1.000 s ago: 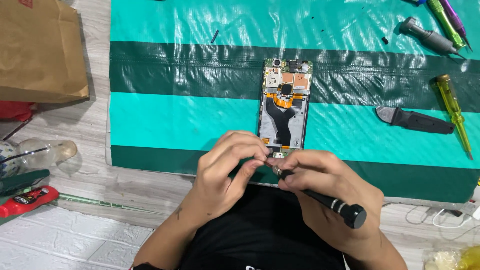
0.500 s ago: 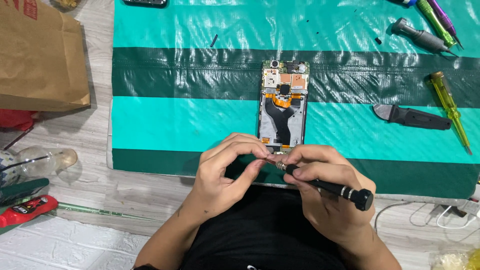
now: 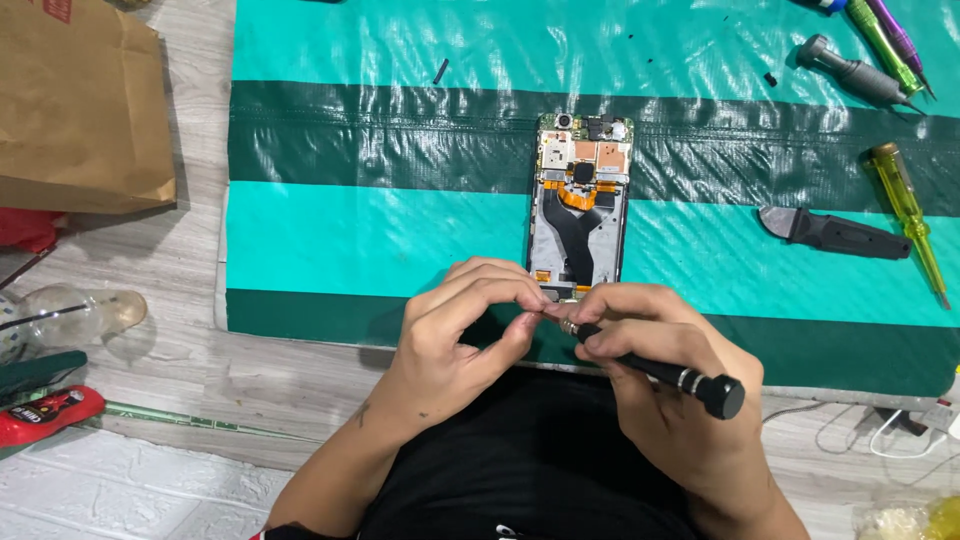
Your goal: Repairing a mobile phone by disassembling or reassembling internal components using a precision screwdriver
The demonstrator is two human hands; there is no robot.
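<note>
A brown paper bag (image 3: 80, 110) lies at the far left edge of the striped green mat (image 3: 380, 130), contents hidden. The right hand (image 3: 660, 385) grips a black screwdriver (image 3: 655, 368); the left hand (image 3: 450, 340) pinches something tiny at its tip, just below the opened phone (image 3: 580, 205) lying mid-mat
</note>
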